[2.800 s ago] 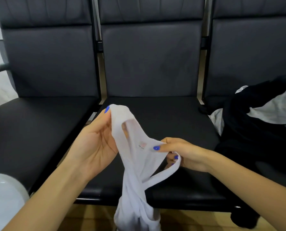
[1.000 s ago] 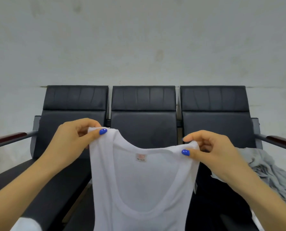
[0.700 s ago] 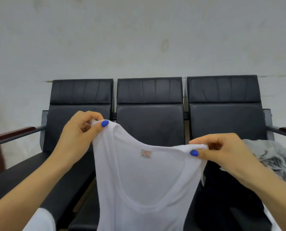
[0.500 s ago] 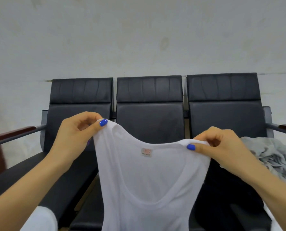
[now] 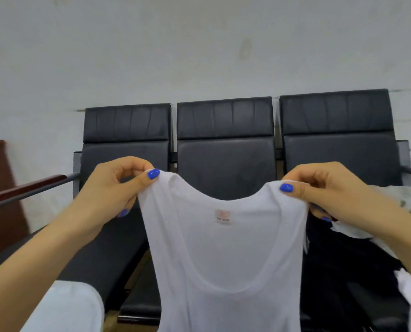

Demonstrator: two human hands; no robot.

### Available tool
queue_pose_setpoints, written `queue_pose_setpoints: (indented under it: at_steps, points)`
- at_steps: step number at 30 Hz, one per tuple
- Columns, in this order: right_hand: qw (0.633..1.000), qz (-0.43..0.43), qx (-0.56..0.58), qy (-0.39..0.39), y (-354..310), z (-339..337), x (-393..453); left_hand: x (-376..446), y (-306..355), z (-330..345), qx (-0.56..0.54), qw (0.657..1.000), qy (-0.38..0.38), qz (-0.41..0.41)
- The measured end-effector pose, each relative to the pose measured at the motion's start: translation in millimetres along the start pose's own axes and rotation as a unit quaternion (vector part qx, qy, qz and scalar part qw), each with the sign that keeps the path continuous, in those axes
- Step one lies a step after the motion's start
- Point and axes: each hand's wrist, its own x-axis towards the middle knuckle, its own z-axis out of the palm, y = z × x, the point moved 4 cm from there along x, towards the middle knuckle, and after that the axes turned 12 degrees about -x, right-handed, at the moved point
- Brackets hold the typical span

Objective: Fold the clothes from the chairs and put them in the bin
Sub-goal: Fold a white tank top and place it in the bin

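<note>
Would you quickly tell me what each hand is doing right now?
Left hand: closed, pinching the left shoulder strap of the white tank top.
Right hand: closed, pinching the top's right shoulder strap.

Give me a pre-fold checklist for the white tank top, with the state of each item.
1. Left hand pinches one strap: ok.
2. Right hand pinches the other strap: ok.
3. White tank top spread flat, label facing the person: ok.
4. Hem hanging free: cannot tell, it runs out of frame.
5. Middle seat bare for laying it down: cannot tell, mostly hidden by the top.
6. Bin within reach at lower left: ok.
</note>
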Motion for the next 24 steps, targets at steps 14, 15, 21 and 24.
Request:
queue_pose_setpoints:
  at_steps: [14,15,21,24]
  points:
    - [0.977,0.208,0.053,-0.019,86,35,66,47,-83,31,-0.119,0.978,0.020,-0.173]
    - [0.972,0.226,0.060,-0.031,98,40,74,55,-94,38,-0.142,0.971,0.025,-0.192]
    - [0.921,0.350,0.015,-0.171,180,77,119,94,-188,82,-0.103,0.940,-0.036,-0.325]
    - [0.877,0.428,-0.009,-0.217,225,95,138,105,-245,104,-0.094,0.914,-0.041,-0.392]
